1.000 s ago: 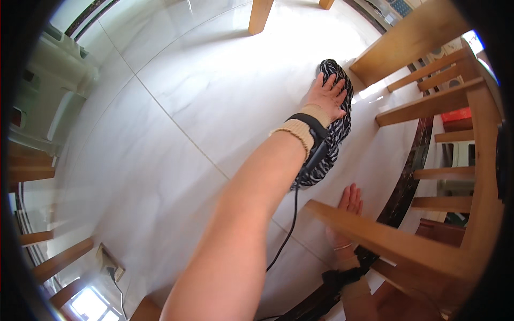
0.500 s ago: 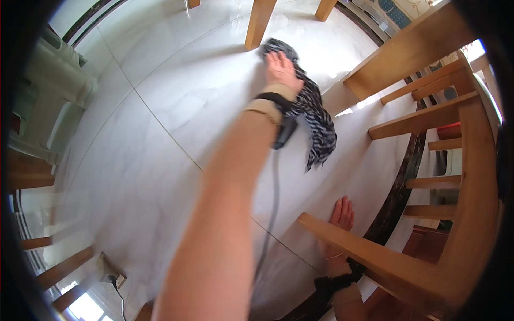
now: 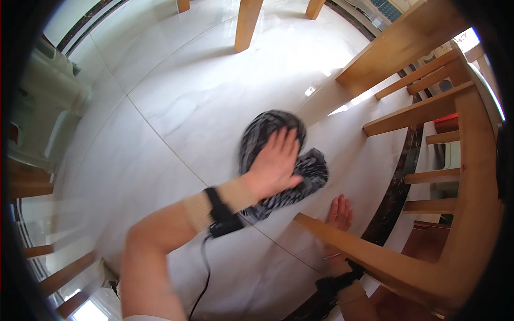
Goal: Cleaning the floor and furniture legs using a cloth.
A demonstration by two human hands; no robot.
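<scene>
Using wooden frame (image 3: 476, 187) at right as reference. Have black-and-white patterned cloth (image 3: 259, 139) on pale tiled floor (image 3: 134, 176), left of frame and apart from it. Bunched into two lobes, with notch facing frame; near tip of frame's lowest bar at lower end. Slightly blurred.

Got left hand (image 3: 276, 163) on top of cloth, left of frame. Placed palm down, with fingers extended up the cloth and thumb on side nearer frame. Not clenched: laid flat over fabric. Can't tell how hard it's pressed. See tan cuff (image 3: 243, 192) at left wrist and black device (image 3: 227, 226) strapped there, farther from frame than the hand. Can trace thin cable (image 3: 207, 267) from device downward, well left of frame.

Got right hand (image 3: 338, 214) on floor, just left of frame's lowest bar. Stretched out straight at fingers; hidden partly at wrist by that bar. Would call grip released. See dark strap (image 3: 337, 282) on right wrist, below same bar.

Also have wooden leg (image 3: 248, 27) standing on floor, up and left of frame. Can follow dark border strip (image 3: 392, 198) curving down behind frame's bars.
</scene>
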